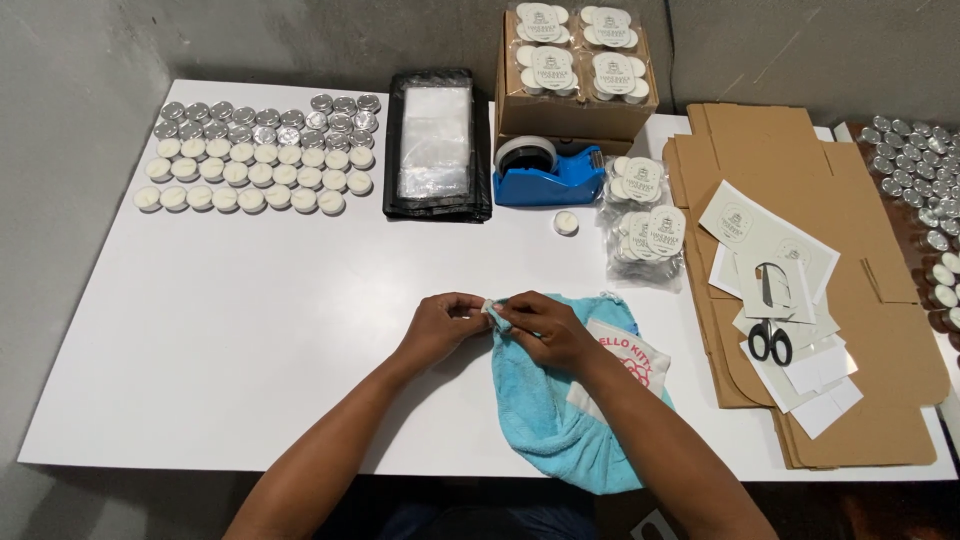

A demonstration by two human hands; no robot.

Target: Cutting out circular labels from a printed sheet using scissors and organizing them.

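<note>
Pinching a small white candle (492,309) between them, the left hand (437,325) and right hand (545,328) meet fingertip to fingertip; the right also grips a blue towel (555,410) trailing beneath it. Scissors (770,340) lie well right.

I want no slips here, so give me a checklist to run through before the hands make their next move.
1. Left hand and right hand both on the small white piece: ok.
2. What that piece is and how firm the grip is: cannot tell, fingers cover it.
3. Blue towel lying under the right hand: ok.
4. Bare table in front of the left hand: ok.
5. Loose tealight apart from the tape dispenser: ok.
6. Scissors out of the hands' way on the cardboard: ok.
</note>
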